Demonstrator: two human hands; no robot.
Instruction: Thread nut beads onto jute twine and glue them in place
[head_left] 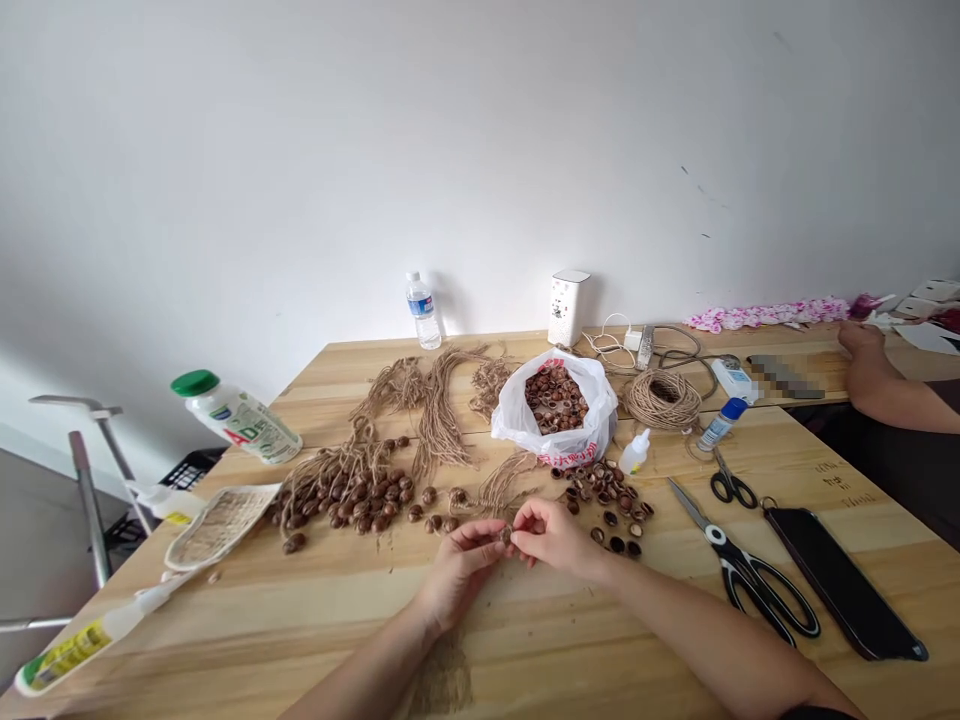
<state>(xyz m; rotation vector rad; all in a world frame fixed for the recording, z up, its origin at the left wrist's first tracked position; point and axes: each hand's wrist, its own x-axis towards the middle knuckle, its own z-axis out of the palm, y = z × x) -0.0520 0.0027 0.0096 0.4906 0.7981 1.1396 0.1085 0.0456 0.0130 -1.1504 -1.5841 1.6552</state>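
Note:
My left hand (465,565) and my right hand (553,541) meet over the table's near middle, fingers pinched together around a small brown nut shell (505,536). Fingertips hide most of the shell. Just beyond them lies a bundle of twine cords (508,483). To the left is a heap of brown nut shells tied on twine (367,495). Loose half shells (609,492), several showing dark hollow insides, lie scattered to the right of my right hand. Behind them stands a white plastic bag (517,425) filled with more shell pieces (556,395).
Around the right side lie large scissors (739,570), small scissors (733,487), a black phone (844,580), a glue bottle (635,452), a blue-capped bottle (721,424) and a twine coil (664,400). A woven tray (217,525) is leftmost. Another person's arm (892,380) rests at far right.

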